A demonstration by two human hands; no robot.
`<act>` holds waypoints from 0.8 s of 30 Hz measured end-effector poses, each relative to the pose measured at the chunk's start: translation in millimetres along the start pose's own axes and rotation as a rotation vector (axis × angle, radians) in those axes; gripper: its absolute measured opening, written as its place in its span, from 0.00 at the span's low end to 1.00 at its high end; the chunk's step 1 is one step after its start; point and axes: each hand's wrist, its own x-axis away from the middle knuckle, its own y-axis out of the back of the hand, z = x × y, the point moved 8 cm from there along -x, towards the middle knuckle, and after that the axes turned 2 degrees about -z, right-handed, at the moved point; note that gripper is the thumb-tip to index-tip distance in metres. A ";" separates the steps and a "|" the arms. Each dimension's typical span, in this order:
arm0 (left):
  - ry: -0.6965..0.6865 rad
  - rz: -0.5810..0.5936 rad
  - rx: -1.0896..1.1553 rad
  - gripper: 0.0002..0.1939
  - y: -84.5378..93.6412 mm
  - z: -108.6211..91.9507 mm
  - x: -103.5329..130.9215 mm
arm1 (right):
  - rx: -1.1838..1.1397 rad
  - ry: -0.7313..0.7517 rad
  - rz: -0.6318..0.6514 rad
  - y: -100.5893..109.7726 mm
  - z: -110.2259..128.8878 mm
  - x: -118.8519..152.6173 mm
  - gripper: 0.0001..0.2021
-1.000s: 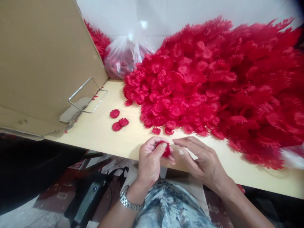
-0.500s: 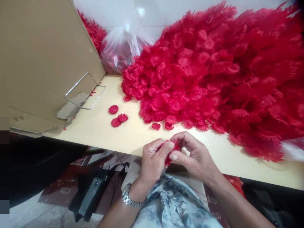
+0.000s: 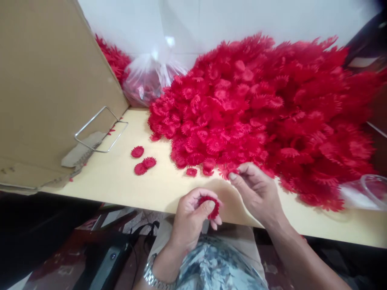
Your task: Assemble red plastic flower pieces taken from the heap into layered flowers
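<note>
Over the table's front edge, my left hand (image 3: 188, 221) holds a red artificial flower piece (image 3: 215, 204) with a toothed rim, pressed between thumb and fingers. Whether it is one layer or several stacked, I cannot tell. At the near edge of the big heap of red flower pieces (image 3: 229, 108), my right hand (image 3: 261, 193) pinches another red petal piece (image 3: 226, 170) between thumb and forefinger. Close by on the table lies a small red piece (image 3: 191, 172). Farther left are one loose red piece (image 3: 137, 152) and two overlapping red pieces (image 3: 145, 165).
A large cardboard box (image 3: 57, 80) stands at the left, with a bent metal wire frame (image 3: 105, 151) against it. Behind is a tied clear plastic bag (image 3: 143, 82) against the white wall. More clear plastic (image 3: 356, 193) lies at the right. The pale table (image 3: 111, 189) ends just before me.
My hands were together on a red piece; now they are apart. The right one has moved forward to the heap and pinches a petal piece. The view has shifted slightly.
</note>
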 end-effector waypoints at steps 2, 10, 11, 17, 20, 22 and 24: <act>-0.010 -0.035 -0.012 0.08 1.6 -2.9 -2.0 | 0.263 0.173 -0.150 19.6 18.1 -24.0 0.07; -0.015 -0.146 -0.029 0.09 5.6 -8.0 -9.4 | 0.815 0.504 -0.312 39.7 48.4 -81.0 0.12; -0.010 -0.142 -0.035 0.10 5.6 -8.2 -9.7 | 0.813 0.506 -0.298 38.8 48.1 -76.8 0.13; -0.026 -0.187 -0.067 0.12 13.1 -10.5 -10.2 | 0.591 0.467 -0.043 15.9 48.0 -31.1 0.12; -0.058 -0.199 -0.057 0.13 13.3 -11.8 -9.8 | 0.384 0.350 0.211 -10.0 38.9 -10.0 0.11; -0.085 -0.193 -0.055 0.15 12.5 -12.6 -9.4 | 0.268 0.262 0.340 -26.4 31.3 2.1 0.10; -0.120 -0.191 -0.071 0.17 13.2 -13.8 -9.0 | 0.185 0.184 0.409 -38.4 24.3 10.5 0.10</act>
